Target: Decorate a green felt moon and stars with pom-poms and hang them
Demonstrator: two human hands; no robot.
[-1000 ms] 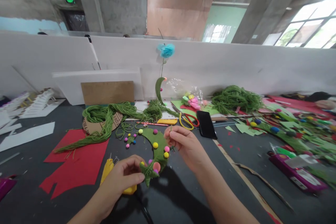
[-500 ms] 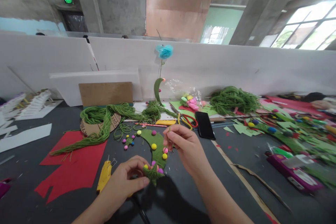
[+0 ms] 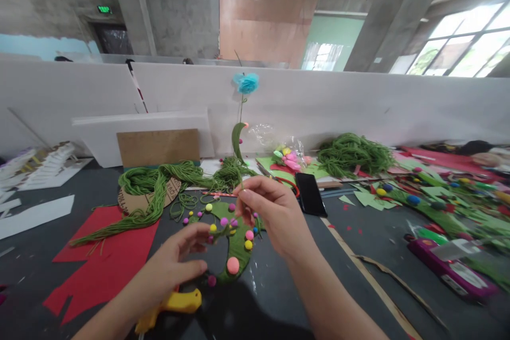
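My right hand (image 3: 273,218) is raised over the table, thumb and forefinger pinched on a thin green yarn strand (image 3: 240,183). Just below its fingertips hangs a small green yarn piece with pompoms (image 3: 222,227). My left hand (image 3: 175,265) reaches toward that piece from the left, thumb and index finger apart, with the index tip at its edge. Under both hands a green felt crescent (image 3: 236,247) dotted with pink, yellow and purple pompoms lies flat. A yellow glue gun (image 3: 177,304) rests beneath my left wrist.
Red felt sheet (image 3: 99,265) at left, green yarn bundles (image 3: 159,183) behind. A black phone (image 3: 309,194) and red-handled scissors lie beyond my right hand. More yarn (image 3: 354,154), felt scraps and pompoms crowd the right side with a purple box (image 3: 454,268). White foam boards line the back.
The small pompom piece has risen from the crescent's lower tip toward my right hand. My left hand has loosened its grip and its fingers have spread. The view has tilted down slightly.
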